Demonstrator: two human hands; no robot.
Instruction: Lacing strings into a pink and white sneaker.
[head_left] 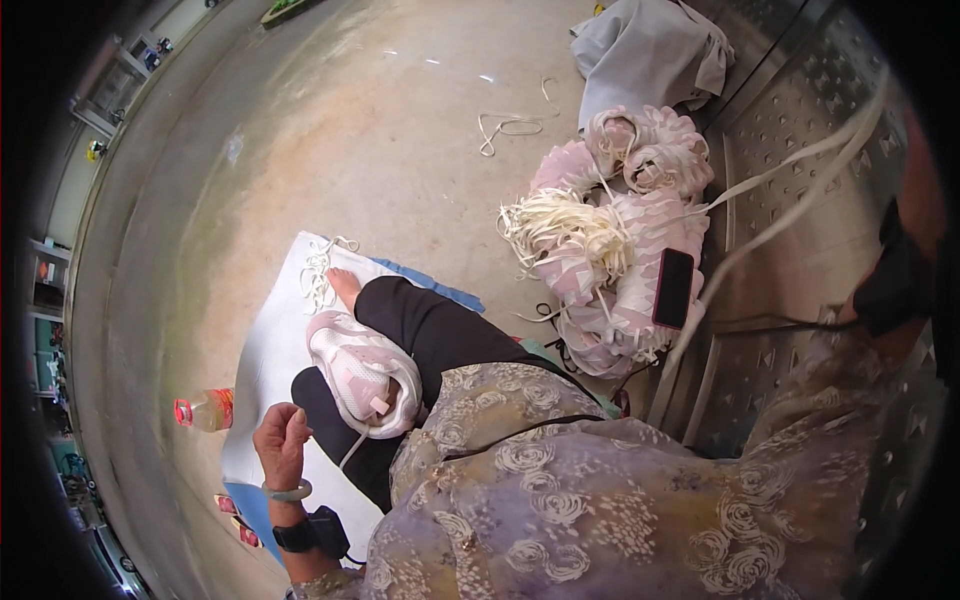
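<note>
A pink and white sneaker (362, 372) rests on my dark trouser legs, and a short piece of pale lace (352, 453) trails from its lower edge. My left hand (280, 440) is raised just left of the sneaker, apart from it, its fingers curled in and pressed together; whatever they may hold is hidden. At the far right my raised right forearm wears a black wrist device, and my right hand (920, 180) fades into the dark rim, fingers hidden. Long white laces (765, 225) stretch up toward that side; their ends cannot be made out.
Several pink and white sneakers (650, 235) are heaped at the right, with a bundle of cream laces (575, 235) and a black phone (673, 288) on them. A grey cloth (645, 55) lies behind. A bottle (205, 410) stands left, beside a white sheet (270, 345); loose laces (318, 275) lie on it.
</note>
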